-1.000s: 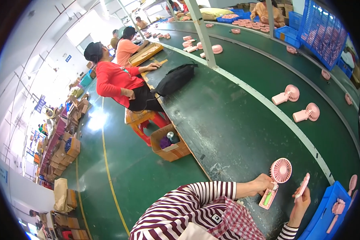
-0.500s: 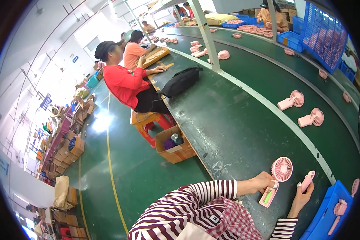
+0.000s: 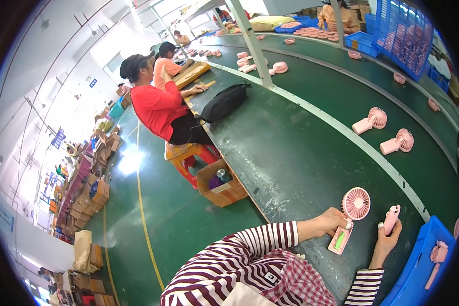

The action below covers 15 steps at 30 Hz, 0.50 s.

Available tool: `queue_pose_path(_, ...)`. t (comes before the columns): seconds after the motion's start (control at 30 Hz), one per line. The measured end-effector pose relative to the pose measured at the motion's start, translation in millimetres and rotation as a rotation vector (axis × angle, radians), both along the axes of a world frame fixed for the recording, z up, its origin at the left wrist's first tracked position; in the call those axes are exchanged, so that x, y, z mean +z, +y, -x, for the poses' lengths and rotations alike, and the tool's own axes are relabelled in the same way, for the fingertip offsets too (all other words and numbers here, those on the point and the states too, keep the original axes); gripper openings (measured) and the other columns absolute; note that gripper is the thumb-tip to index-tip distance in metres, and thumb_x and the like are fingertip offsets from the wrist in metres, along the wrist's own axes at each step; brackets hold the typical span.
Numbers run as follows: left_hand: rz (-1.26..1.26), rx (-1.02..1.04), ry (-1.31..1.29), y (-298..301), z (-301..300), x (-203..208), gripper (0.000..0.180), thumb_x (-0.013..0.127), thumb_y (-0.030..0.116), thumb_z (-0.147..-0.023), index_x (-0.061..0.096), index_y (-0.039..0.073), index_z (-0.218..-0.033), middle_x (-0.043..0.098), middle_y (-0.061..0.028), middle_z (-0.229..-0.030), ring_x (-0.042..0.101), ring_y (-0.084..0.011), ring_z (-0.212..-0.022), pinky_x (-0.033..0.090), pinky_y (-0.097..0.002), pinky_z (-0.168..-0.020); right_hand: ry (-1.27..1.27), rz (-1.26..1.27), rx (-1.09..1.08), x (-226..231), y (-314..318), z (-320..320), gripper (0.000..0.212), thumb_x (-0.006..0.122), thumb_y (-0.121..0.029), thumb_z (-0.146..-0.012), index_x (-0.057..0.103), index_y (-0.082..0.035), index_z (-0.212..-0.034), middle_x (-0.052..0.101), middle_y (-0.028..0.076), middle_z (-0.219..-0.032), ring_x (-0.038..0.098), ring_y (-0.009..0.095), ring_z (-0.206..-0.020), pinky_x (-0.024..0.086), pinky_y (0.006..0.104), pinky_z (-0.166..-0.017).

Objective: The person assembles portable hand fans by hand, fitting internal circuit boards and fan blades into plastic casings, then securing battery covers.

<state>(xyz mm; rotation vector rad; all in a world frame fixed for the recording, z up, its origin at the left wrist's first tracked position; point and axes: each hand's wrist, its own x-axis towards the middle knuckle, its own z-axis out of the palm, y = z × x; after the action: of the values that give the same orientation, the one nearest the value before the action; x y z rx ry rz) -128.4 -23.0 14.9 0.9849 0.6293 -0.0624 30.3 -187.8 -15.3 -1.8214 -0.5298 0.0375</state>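
While the pink fan point(image 3: 356, 204) is being held at the near end of the worktable point(image 3: 296, 173), its neck is being pinched by the left hand point(image 3: 333, 221); whether weight is being borne by the tabletop cannot be told. A loose pink handle piece point(image 3: 391, 219) is being gripped, slightly tilted, between thumb and fingers of the right hand point(image 3: 386, 241), near the blue bin point(image 3: 418, 256). Light, stiff, rather slippery plastic is presumably being handled; firm hold is being invited at the neck or handle edges, the thin-ribbed, probably fragile round head being spared. Within the trough-shaped handle a green insert point(image 3: 339, 239) is being exposed, against a scuffed, dark-green surface.
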Motion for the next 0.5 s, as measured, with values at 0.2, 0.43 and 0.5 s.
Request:
queue_pose_path(0.2, -0.004, -0.004, 0.003, -1.5, -0.2, -1.9, 0.013, 0.059, 0.009, -0.078, 0.061, -0.002, -0.085, 0.061, -0.0074, -0.073, 0.061, -0.0147, -0.061, 0.052, -0.0286, -0.053, 0.097, -0.114, 0.01, 3.2, 1.5, 3.2, 0.048, 0.057, -0.001, -0.076, 0.04, 0.003, -0.12, 0.054, 0.014, -0.114, 0.052, 0.02, -0.104, 0.036, 0.0288, -0.092)
queue_pose_path(0.43, 0.001, 0.017, -0.016, -2.0, -1.1, -5.8, 0.01, 0.059, 0.009, -0.079, 0.059, -0.001, -0.08, 0.061, -0.0085, -0.069, 0.061, -0.0184, -0.057, 0.052, -0.0326, -0.051, 0.102, -0.075, 0.047, -1.6, -0.5, -2.4, 0.047, 0.058, -0.002, -0.077, 0.043, 0.003, -0.121, 0.053, 0.013, -0.118, 0.051, 0.02, -0.107, 0.036, 0.0292, -0.093)
queue_pose_path(0.5, 0.004, 0.017, -0.013, -1.9, -0.8, -4.3, 0.01, 0.059, 0.009, -0.078, 0.059, -0.001, -0.08, 0.061, -0.0086, -0.069, 0.061, -0.0184, -0.057, 0.052, -0.0327, -0.051, 0.107, -0.053, 0.051, -2.1, -0.9, -2.9, 0.046, 0.058, -0.002, -0.077, 0.043, 0.003, -0.121, 0.053, 0.013, -0.118, 0.051, 0.02, -0.107, 0.036, 0.0291, -0.093)
